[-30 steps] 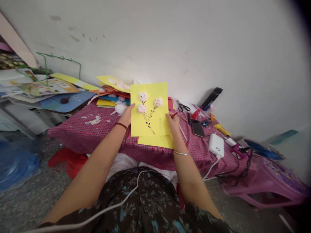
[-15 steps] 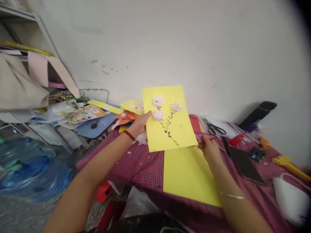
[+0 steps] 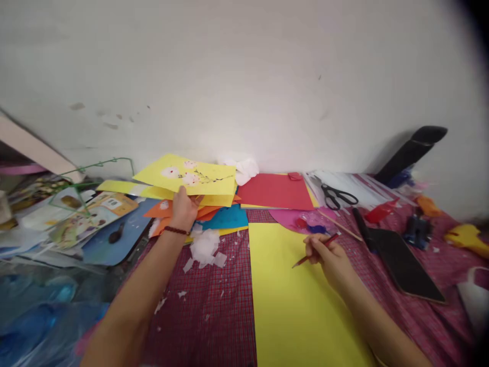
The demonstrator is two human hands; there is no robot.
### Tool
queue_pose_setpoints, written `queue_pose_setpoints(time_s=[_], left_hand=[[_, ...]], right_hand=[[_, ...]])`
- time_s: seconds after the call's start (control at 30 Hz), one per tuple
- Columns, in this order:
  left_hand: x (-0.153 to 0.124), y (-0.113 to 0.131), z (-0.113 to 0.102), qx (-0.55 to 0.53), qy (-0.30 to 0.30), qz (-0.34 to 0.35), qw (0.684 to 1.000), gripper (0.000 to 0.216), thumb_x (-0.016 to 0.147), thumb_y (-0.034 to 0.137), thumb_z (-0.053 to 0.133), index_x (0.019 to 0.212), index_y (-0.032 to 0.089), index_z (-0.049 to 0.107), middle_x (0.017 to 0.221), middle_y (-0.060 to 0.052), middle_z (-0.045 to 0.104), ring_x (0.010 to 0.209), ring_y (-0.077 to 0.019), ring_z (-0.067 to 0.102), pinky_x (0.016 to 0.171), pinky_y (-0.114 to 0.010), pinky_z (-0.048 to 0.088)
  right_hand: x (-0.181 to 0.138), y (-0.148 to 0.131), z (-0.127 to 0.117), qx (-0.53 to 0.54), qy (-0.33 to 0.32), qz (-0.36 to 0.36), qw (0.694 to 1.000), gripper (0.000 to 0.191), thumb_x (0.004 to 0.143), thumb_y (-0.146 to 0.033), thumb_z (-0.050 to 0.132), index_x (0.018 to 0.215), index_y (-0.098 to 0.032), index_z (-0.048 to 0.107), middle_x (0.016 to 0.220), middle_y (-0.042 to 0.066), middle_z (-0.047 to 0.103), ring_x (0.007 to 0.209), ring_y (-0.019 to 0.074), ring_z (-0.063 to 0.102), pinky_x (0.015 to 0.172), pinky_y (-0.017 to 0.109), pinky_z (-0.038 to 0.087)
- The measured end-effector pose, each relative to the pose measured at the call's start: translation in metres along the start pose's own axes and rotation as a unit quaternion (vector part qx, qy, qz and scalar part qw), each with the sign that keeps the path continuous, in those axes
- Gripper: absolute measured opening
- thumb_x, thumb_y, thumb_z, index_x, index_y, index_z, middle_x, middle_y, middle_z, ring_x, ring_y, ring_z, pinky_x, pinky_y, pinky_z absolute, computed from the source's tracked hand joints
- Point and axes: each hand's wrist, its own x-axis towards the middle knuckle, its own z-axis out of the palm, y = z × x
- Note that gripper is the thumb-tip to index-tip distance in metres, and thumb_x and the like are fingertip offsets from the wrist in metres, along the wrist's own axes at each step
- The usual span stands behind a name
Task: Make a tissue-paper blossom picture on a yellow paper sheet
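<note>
Yellow flower card (image 3: 183,172) left of centre, seemingly gripped by the left hand (image 3: 185,208), fingertips partly hidden, right hand (image 3: 326,253) closed around a dark-red pencil (image 3: 301,261) above plain yellow paper (image 3: 296,311), lower centre.

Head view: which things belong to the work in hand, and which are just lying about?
Apparently in use:
flower card, in the left hand
red pencil, in the right hand
plain yellow sheet

Probably just lying about:
scissors
phone

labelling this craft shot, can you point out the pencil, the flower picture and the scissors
Red pencil (image 3: 300,262), head view: shaft, just above the tip.
Yellow flower picture (image 3: 183,175), head view: middle of its face.
Black-handled scissors (image 3: 327,190), head view: where the handles meet.
</note>
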Motion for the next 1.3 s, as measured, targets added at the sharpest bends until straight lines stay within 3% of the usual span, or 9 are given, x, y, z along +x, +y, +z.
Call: queue_pose_setpoints(time_s=[0.17, 0.3, 0.5, 0.6, 0.73, 0.9, 1.0, 1.1, 1.3], left_hand=[[-0.003, -0.002, -0.004, -0.016, 0.000, -0.017, 1.000, 0.020, 0.103, 0.026, 0.041, 0.100, 0.027, 0.060, 0.100, -0.001, 0.077, 0.101, -0.0139, 0.072, 0.080, -0.023, 0.062], [-0.027, 0.009, -0.005, -0.026, -0.034, -0.075, 0.996, 0.029, 0.105, 0.025, 0.036, 0.096, 0.025, 0.063, 0.103, -0.003, 0.077, 0.109, -0.0145, 0.071, 0.087, -0.025, 0.063], [-0.116, 0.025, 0.004, 0.046, -0.198, -0.246, 0.948, 0.020, 0.094, 0.018, 0.053, 0.093, 0.019, 0.073, 0.093, -0.012, 0.077, 0.092, -0.0224, 0.075, 0.079, -0.034, 0.066], [-0.165, 0.026, -0.001, 0.134, -0.251, -0.231, 0.930, 0.017, 0.090, 0.020, 0.059, 0.088, 0.019, 0.076, 0.078, -0.011, 0.075, 0.071, -0.0235, 0.073, 0.065, -0.037, 0.064], [-0.231, 0.021, -0.044, 0.176, -0.137, -0.154, 0.963, 0.018, 0.084, 0.011, 0.062, 0.076, 0.021, 0.075, 0.073, -0.008, 0.076, 0.060, -0.0173, 0.069, 0.053, -0.025, 0.059], [-0.317, -0.002, -0.098, 0.207, 0.032, -0.198, 0.958, 0.015, 0.079, 0.013, 0.067, 0.073, 0.025, 0.074, 0.070, -0.004, 0.075, 0.059, -0.0166, 0.069, 0.053, -0.023, 0.060], [-0.336, -0.015, -0.088, 0.152, 0.038, -0.190, 0.969, 0.010, 0.073, 0.012, 0.071, 0.076, 0.021, 0.076, 0.076, -0.008, 0.076, 0.065, -0.0180, 0.071, 0.060, -0.025, 0.062], [-0.333, -0.023, -0.056, 0.110, 0.029, -0.154, 0.981, 0.015, 0.069, 0.010, 0.073, 0.081, 0.019, 0.076, 0.087, -0.006, 0.074, 0.081, -0.0165, 0.070, 0.068, -0.023, 0.062], [-0.311, -0.025, -0.011, 0.103, -0.077, -0.211, 0.969, 0.018, 0.073, 0.007, 0.072, 0.087, 0.017, 0.071, 0.104, -0.004, 0.067, 0.085, -0.0161, 0.066, 0.069, -0.034, 0.065]], right_hand=[[-0.003, -0.014, 0.005, -0.012, -0.006, -0.033, 0.999, 0.035, 0.074, -0.058, 0.074, 0.072, -0.024, 0.069, 0.056, 0.001, 0.059, 0.043, 0.0117, 0.046, 0.043, 0.026, 0.036], [0.000, -0.021, 0.010, -0.032, 0.014, -0.080, 0.996, 0.034, 0.077, -0.056, 0.073, 0.071, -0.023, 0.067, 0.057, 0.001, 0.060, 0.045, 0.0110, 0.048, 0.044, 0.025, 0.038], [-0.011, -0.021, 0.021, 0.002, 0.003, -0.103, 0.995, 0.034, 0.078, -0.054, 0.072, 0.075, -0.020, 0.067, 0.058, -0.002, 0.063, 0.045, 0.0085, 0.050, 0.044, 0.022, 0.039], [-0.024, -0.022, 0.016, -0.019, -0.105, -0.041, 0.993, 0.036, 0.076, -0.054, 0.074, 0.082, -0.019, 0.070, 0.069, 0.002, 0.071, 0.055, 0.0117, 0.062, 0.046, 0.022, 0.047], [-0.041, -0.021, 0.002, -0.048, -0.207, -0.017, 0.977, 0.031, 0.079, -0.051, 0.073, 0.086, -0.021, 0.073, 0.086, 0.004, 0.075, 0.076, 0.0149, 0.069, 0.055, 0.022, 0.054], [-0.048, -0.006, -0.009, 0.085, -0.128, -0.012, 0.988, 0.025, 0.077, -0.045, 0.074, 0.085, -0.022, 0.069, 0.088, 0.002, 0.072, 0.071, 0.0125, 0.067, 0.059, 0.025, 0.057], [-0.043, 0.000, -0.013, 0.118, -0.078, 0.006, 0.990, 0.022, 0.072, -0.039, 0.075, 0.081, -0.021, 0.066, 0.077, -0.001, 0.068, 0.059, 0.0093, 0.060, 0.054, 0.022, 0.053], [-0.036, -0.003, -0.017, 0.132, -0.048, -0.007, 0.990, 0.017, 0.073, -0.035, 0.073, 0.078, -0.020, 0.065, 0.074, -0.001, 0.066, 0.062, 0.0095, 0.061, 0.058, 0.022, 0.052], [-0.037, -0.013, -0.035, 0.171, -0.027, -0.016, 0.985, 0.015, 0.072, -0.033, 0.074, 0.077, -0.019, 0.068, 0.075, -0.001, 0.068, 0.071, 0.0109, 0.064, 0.064, 0.023, 0.052]])
